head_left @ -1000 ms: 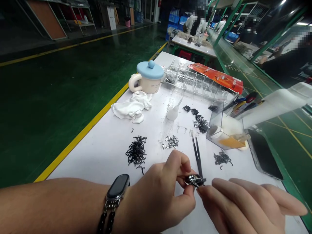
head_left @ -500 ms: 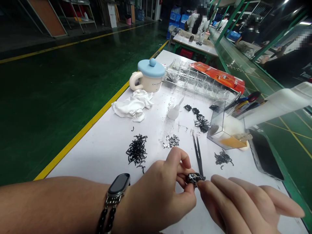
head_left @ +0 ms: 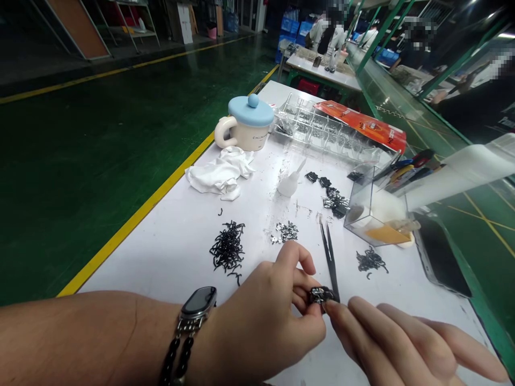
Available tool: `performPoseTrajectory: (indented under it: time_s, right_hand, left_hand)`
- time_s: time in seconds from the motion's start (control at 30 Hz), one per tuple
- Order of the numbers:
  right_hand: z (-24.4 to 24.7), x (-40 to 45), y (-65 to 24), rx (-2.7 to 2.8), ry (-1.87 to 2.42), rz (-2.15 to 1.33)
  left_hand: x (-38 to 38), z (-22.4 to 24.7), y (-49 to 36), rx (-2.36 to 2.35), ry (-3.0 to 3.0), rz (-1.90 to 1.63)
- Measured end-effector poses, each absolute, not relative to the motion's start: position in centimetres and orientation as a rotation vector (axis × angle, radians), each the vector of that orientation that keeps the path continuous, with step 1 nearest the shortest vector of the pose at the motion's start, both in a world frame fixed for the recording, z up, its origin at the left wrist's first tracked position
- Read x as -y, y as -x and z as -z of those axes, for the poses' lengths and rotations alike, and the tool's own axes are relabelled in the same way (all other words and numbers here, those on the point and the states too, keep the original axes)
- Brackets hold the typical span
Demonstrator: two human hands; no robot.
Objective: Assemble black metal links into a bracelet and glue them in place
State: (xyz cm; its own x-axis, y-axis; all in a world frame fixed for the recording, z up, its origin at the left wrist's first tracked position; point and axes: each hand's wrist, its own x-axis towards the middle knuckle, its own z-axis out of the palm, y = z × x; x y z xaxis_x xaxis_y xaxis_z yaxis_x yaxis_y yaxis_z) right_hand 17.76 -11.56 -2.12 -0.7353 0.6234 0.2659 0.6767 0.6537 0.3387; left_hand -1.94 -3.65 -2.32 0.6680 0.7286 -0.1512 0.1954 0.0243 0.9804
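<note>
Small black-and-silver part (head_left: 321,294) between hands, over table (head_left: 156,236); detail too fine to make out, edges covered by fingertips; left hand (head_left: 273,311) pinches it; right hand (head_left: 390,343) cut off at bottom edge, touches part, can't say whether gripping; tweezers (head_left: 330,260) just beyond, near end partly hidden; black strip pile (head_left: 227,247), silver bits (head_left: 288,231) farther off; clear box (head_left: 360,225) beside phone (head_left: 442,260).

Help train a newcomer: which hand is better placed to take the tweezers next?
Probably the right hand: the joined end of the tweezers is near it; the left hand pinches the black part.
</note>
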Motion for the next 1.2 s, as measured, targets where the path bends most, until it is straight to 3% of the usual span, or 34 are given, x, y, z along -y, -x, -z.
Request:
performPoseTrajectory:
  time_s: [0.87,1.2]
  right_hand:
    - [3.7,9.8,-17.4,2.384,1.108,0.505]
    - [2.9,8.9,-14.8,1.96,1.272,0.171]
  left_hand:
    - [3.9,3.0,2.3,-0.766,-1.833,-0.601]
    - [4.4,2.9,2.2,-0.795,-1.891,-0.702]
